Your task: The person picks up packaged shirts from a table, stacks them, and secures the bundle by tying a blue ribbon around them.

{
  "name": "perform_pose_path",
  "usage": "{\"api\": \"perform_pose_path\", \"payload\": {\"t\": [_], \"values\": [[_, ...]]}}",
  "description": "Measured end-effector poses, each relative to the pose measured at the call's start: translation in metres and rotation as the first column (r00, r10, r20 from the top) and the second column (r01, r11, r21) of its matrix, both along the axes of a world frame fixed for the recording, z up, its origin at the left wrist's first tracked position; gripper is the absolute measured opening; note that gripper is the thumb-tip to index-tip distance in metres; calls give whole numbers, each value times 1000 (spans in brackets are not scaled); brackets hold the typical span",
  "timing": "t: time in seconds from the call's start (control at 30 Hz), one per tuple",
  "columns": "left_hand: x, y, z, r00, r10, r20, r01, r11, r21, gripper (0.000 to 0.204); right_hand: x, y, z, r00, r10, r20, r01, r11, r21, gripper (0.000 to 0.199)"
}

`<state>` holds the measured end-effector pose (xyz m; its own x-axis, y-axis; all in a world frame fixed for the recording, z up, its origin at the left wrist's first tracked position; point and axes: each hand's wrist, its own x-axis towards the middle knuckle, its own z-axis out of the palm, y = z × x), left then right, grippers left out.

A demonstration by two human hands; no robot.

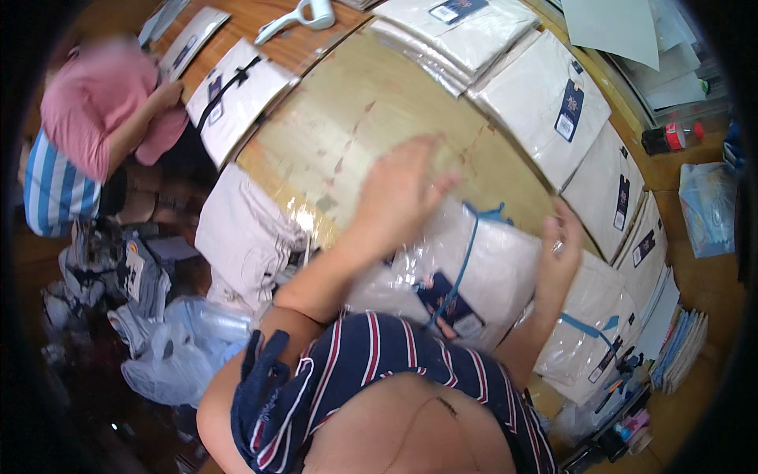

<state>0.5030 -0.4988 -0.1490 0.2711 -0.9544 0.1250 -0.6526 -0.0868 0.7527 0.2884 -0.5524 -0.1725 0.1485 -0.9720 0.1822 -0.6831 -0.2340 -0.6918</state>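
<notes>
A stack of off-white folded cloth in clear plastic lies right in front of my body, tied with a blue ribbon. A dark blue label shows on its top. Above the far left edge of this bundle is my left hand, smeared by motion, its thumb apart from the fingers and nothing visible in it. At the bundle's right edge my right hand is raised, fingers loosely bent and apart, holding nothing I can see. A second bundle with a blue ribbon sits to the right, past my right forearm.
Stacks of packed cloth line the worn table's far and right sides. Loose pale cloth hangs at the left edge. A person in pink works at the far left. Plastic bags lie lower left; a dark bottle lies right.
</notes>
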Motion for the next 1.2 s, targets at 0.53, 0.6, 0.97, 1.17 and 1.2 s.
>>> {"api": "perform_pose_path", "payload": {"t": [0.53,0.6,0.97,1.17,1.2], "values": [[-97,239,-158,283,459,-842,-598,771,219,85,-103,132,-42,824,38,565,-488,553,675,68],[-116,274,-147,8,322,-947,-593,764,255,86,-90,123,-36,795,160,585,-597,378,708,68],[-205,429,-100,-324,495,-806,-652,501,570,79,-16,181,-52,514,666,541,-780,99,618,55],[-239,548,-196,-276,214,-937,-931,181,316,52,36,320,-85,245,778,579,-730,-245,638,42],[-249,581,-209,-289,227,-930,-940,116,320,51,41,355,-84,213,792,572,-694,-289,659,43]]}}
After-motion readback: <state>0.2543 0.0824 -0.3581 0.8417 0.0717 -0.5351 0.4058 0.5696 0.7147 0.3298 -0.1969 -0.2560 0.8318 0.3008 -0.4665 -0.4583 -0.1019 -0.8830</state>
